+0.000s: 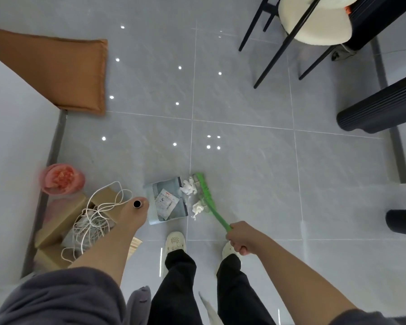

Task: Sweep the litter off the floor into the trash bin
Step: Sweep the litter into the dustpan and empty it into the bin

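Note:
A grey-blue dustpan [161, 213] lies flat on the tiled floor in front of my feet, with a flat plastic packet [166, 202] inside it. My left hand [138, 213] grips the top of the dustpan's upright dark handle [137, 204], seen end-on. My right hand [238, 238] grips the handle of a green broom [209, 200]. The broom head lies beside the dustpan's right, open edge. Crumpled white tissues [188, 186] and another wad of white tissue [198, 207] sit between the broom head and the dustpan mouth.
A pink trash bin [61, 179] holding red scraps stands left by the white wall [14, 148]. Cardboard boxes [56, 226] with tangled white cord [92, 221] sit beside it. An orange cushion [54, 69] lies far left. A black-legged chair [312, 22] and dark furniture [382, 111] stand at right.

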`<state>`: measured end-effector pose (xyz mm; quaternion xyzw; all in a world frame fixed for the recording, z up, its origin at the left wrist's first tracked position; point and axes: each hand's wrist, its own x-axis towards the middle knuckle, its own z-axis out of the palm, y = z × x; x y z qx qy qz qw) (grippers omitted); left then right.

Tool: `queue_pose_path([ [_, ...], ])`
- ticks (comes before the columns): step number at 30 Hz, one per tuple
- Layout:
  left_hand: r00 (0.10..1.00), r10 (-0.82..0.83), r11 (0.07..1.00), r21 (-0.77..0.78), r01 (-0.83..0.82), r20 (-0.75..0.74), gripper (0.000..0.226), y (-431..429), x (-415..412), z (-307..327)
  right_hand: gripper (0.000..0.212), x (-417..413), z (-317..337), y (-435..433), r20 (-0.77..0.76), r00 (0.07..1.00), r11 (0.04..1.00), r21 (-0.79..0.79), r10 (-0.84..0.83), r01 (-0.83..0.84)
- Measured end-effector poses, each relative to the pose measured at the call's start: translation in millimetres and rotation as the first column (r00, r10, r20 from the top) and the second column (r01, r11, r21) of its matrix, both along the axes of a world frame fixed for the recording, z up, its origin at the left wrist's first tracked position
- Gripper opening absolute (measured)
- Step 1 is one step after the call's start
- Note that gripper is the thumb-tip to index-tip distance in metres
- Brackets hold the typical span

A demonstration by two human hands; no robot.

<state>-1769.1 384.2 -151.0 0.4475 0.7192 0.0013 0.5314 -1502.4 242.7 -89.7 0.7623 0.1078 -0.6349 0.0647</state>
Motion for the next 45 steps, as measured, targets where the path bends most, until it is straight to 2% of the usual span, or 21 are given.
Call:
queue_pose_path([
  [3, 0.998, -0.029, 0.999, -0.033, 0.031, 0.057, 0.027, -1, -20, -19, 0.021, -20, 7, 11, -0.087, 0.991, 0.994, -0.005, -0.105, 0.105],
  [7, 0.998, -0.025, 0.999, 0.029, 0.023, 0.062, 0.026, -4, -31, -23, 0.036, -34, 11, 25, -0.138, 0.980, 0.990, -0.010, -0.140, 0.140],
  [11, 0.992, 0.052, 0.998, 0.019, -0.054, 0.114, 0.015, -7, -24, -17, 0.040, -21, 20, 32, -0.165, 0.966, 0.980, -0.023, -0.198, 0.197],
  [15, 0.997, 0.027, 0.999, 0.031, -0.029, 0.074, 0.018, -8, -30, -27, 0.043, 0, 31, 29, -0.221, 0.936, 0.962, -0.046, -0.274, 0.270],
  [21, 0.995, -0.096, 0.994, 0.056, 0.096, -0.009, 0.020, -5, -18, -15, 0.034, 34, 53, 22, -0.185, 0.937, 0.954, -0.013, -0.296, 0.298],
  [24, 0.994, -0.081, 0.993, 0.080, 0.087, -0.077, 0.023, -6, -7, -4, 0.036, 55, 63, 13, -0.152, 0.936, 0.946, 0.015, -0.317, 0.323],
  [27, 0.995, -0.074, 0.992, 0.099, 0.081, -0.070, 0.029, -7, 2, 1, 0.036, 71, 70, 2, -0.118, 0.936, 0.940, 0.044, -0.330, 0.337],
  [33, 0.993, -0.074, 0.989, 0.121, 0.085, -0.092, 0.026, -12, 13, 8, 0.030, 79, 58, -16, -0.001, 0.963, 0.959, 0.090, -0.270, 0.269],
  [36, 0.992, -0.060, 0.988, 0.134, 0.075, -0.113, 0.024, -16, 15, 4, 0.020, 69, 38, -21, 0.064, 0.974, 0.973, 0.091, -0.219, 0.213],
  [39, 0.987, -0.077, 0.986, 0.137, 0.096, -0.141, 0.022, -20, 15, 1, 0.018, 52, 11, -19, 0.109, 0.983, 0.987, 0.068, -0.149, 0.142],
  [41, 0.987, -0.070, 0.988, 0.126, 0.089, -0.147, 0.024, -22, 17, 2, 0.019, 37, -2, -14, 0.104, 0.990, 0.994, 0.062, -0.099, 0.093],
  [45, 0.992, -0.032, 0.994, 0.099, 0.044, -0.119, 0.028, -24, 19, 0, 0.020, 7, -11, -1, 0.002, 0.999, 0.997, 0.064, -0.032, 0.032],
])
